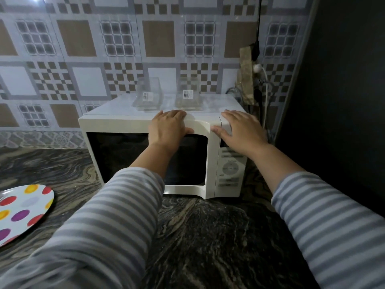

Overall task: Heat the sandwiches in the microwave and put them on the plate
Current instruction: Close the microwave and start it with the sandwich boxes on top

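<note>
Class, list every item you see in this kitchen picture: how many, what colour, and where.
microwave: one, white, door closed, on the counter against the wall.
glass containers: two, clear, labelled, side by side on top of the microwave.
plate: one, white with coloured dots, on the counter at the left edge.
counter: one, dark marbled stone.
wall tiles: grey, brown and white squares, behind the microwave.
cables: black and white, hanging right of the microwave.
left hand: flat on the door's top edge.
right hand: flat on the microwave's top right corner.
sleeves: two, grey-striped.
</note>
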Motion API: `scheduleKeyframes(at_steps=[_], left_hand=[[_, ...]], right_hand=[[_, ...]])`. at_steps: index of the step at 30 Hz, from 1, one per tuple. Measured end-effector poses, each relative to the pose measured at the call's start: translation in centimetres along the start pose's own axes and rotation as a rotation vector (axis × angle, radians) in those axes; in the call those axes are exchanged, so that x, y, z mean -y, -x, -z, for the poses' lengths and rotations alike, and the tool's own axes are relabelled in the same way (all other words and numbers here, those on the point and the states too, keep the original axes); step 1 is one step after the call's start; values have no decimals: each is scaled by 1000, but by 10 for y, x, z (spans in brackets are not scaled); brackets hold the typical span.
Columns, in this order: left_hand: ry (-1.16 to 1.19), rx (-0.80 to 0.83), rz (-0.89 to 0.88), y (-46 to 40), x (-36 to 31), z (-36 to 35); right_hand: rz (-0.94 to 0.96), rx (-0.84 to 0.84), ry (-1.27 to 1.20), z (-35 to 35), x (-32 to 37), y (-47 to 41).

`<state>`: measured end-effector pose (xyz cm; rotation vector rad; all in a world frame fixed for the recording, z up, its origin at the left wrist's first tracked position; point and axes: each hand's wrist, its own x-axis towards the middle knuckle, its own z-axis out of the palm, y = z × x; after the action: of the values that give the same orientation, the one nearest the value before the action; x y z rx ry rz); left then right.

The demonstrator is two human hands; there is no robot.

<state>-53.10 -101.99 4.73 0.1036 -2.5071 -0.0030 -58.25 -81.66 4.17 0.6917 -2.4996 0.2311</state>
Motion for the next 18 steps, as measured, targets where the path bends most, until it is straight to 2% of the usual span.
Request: scheduleKeyframes(at_steps=[4,7,9,11,14,18], left_hand=[[4,-42,17,22,-11,-13],[19,-56,39,59,-21,-31],[85,-3,83,93,-28,-50],[164,172,159,131,-37,-73],[219,426,218,180,-49,-103],[249,585,177,214,-60,-123]], right_hand=[[-78,-53,-69,-14,8,17],[-45,-193,-105,-34,12,54],[-84,-237,-148,-53,14,83],[-197,-179,-178,-75,15,113],[-367,26,-158,-104,20,151],[-423,205,-122,-125,23,172]])
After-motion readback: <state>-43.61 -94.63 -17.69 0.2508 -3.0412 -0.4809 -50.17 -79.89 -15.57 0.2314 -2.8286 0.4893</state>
